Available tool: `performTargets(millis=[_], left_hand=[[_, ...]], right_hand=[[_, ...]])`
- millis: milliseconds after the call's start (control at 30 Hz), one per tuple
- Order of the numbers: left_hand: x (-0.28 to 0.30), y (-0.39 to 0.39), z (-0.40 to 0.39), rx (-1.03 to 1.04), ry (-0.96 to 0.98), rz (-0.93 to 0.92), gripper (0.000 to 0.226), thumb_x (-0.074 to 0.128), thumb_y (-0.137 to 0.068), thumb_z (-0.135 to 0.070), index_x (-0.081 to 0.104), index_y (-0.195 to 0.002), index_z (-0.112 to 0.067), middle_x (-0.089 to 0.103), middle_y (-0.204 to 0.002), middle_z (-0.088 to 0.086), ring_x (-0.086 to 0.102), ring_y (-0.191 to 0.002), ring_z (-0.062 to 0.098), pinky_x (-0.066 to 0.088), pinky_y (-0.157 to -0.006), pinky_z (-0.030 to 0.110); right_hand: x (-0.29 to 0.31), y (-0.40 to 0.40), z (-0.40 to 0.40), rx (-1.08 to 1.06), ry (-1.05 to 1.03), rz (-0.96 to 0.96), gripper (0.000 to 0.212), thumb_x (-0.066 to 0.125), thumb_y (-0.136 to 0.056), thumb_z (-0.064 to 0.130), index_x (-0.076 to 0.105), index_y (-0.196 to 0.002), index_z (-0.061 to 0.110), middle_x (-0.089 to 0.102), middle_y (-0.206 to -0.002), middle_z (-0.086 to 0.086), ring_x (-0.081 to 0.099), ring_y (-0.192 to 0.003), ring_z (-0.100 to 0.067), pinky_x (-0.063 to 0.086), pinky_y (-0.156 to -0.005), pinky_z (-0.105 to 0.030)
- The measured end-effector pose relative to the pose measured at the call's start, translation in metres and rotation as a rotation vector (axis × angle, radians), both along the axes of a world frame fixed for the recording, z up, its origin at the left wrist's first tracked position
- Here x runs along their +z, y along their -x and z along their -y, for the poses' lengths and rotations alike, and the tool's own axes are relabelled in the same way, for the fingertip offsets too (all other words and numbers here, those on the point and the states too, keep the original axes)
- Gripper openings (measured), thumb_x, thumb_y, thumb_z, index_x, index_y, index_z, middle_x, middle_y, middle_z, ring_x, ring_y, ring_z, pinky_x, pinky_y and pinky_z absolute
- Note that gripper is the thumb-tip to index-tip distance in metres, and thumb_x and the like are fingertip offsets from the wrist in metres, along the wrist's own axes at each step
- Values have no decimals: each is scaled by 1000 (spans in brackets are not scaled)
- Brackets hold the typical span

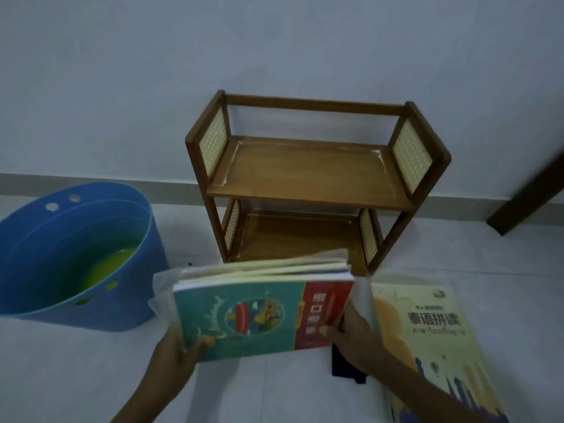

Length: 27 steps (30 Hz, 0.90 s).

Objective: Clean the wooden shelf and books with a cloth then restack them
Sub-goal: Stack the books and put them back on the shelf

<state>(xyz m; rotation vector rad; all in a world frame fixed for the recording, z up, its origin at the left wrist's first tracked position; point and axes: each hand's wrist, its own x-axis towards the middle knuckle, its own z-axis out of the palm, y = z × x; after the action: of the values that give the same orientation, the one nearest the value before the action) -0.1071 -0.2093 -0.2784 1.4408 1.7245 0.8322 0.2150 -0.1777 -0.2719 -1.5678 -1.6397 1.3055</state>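
Observation:
A small two-tier wooden shelf [308, 181] with cream perforated side panels stands against the wall, both tiers bare. In front of it I hold a stack of books [259, 306] flat above the floor; the top one has a teal and red cover. My left hand [180, 346] grips the stack's left edge, and a pale cloth [161, 297] shows at that side. The stack's right edge is held by my right hand [351, 334]. A large yellow book [427, 337] lies on the floor to the right.
A blue bucket [76, 257] with something yellow-green inside stands on the floor at the left. A dark flat object [345, 364] lies under my right wrist. A dark wooden post [528, 193] leans in at the far right. The floor is pale.

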Motion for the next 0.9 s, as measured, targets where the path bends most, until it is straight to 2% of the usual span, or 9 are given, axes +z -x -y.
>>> performTargets(millis=[67, 167, 333, 400, 500, 667, 800, 867, 900], left_hand=[[39, -7, -15, -7, -42, 46, 39, 74, -71, -31, 59, -107, -34, 71, -99, -23, 66, -93, -3, 54, -78, 23], [103, -25, -53, 10, -177, 133, 50, 74, -60, -34, 62, -105, -14, 74, -94, -3, 69, -85, 7, 55, -70, 27], [180, -65, -131, -15, -351, 25, 29, 71, -71, -37, 67, -93, -18, 72, -83, -12, 66, -72, -2, 52, -59, 20], [184, -74, -165, 20, -349, -41, 19, 70, -82, -26, 65, -98, -19, 68, -86, -10, 64, -73, 2, 47, -59, 18], [178, -84, -208, 52, -271, -121, 30, 68, -84, -31, 66, -108, -13, 64, -88, 1, 61, -78, 19, 41, -55, 24], [161, -80, -241, 19, -193, -148, 35, 68, -83, -36, 66, -102, -7, 69, -86, 6, 60, -70, 15, 39, -50, 24], [156, -76, -236, -84, -222, -393, 31, 60, -86, -46, 61, -93, -16, 63, -76, -5, 62, -71, 15, 36, -50, 23], [160, -71, -224, -202, -241, -251, 26, 65, -85, -38, 54, -107, -29, 67, -81, -17, 65, -79, 3, 43, -54, 15], [161, -66, -217, -291, -207, -172, 43, 70, -81, -38, 49, -118, -32, 69, -93, -22, 66, -87, -1, 48, -60, 12]], right_hand=[[40, -12, -6, -28, -22, -75, 42, 63, -90, 11, 43, -122, 30, 67, -111, 6, 63, -104, -2, 55, -87, -25], [108, -31, -19, -104, -119, -253, 51, 64, -87, 13, 43, -128, 34, 69, -111, 13, 65, -102, -2, 55, -75, -18], [187, -46, -68, -226, -310, -270, 37, 62, -89, 14, 51, -111, 41, 69, -105, 8, 68, -95, -6, 57, -70, -23], [193, -44, -98, -294, -337, -175, 30, 61, -91, 14, 50, -106, 38, 66, -102, 11, 67, -92, -9, 55, -75, -28], [177, -43, -140, -374, -306, -24, 31, 60, -92, 20, 50, -121, 21, 64, -114, 0, 63, -104, -19, 52, -88, -39], [145, -42, -172, -407, -301, 169, 30, 56, -94, 26, 52, -122, 15, 63, -112, 0, 61, -102, -18, 50, -82, -34], [136, -44, -172, -351, -341, 287, 32, 45, -99, 35, 52, -124, 16, 63, -108, 0, 61, -97, -16, 46, -69, -25], [140, -52, -161, -212, -322, 196, 36, 49, -96, 39, 47, -128, 23, 62, -111, 9, 61, -101, -10, 46, -71, -19], [144, -58, -153, -123, -280, 126, 40, 54, -92, 40, 43, -129, 30, 60, -112, 16, 59, -104, -3, 47, -75, -17]])
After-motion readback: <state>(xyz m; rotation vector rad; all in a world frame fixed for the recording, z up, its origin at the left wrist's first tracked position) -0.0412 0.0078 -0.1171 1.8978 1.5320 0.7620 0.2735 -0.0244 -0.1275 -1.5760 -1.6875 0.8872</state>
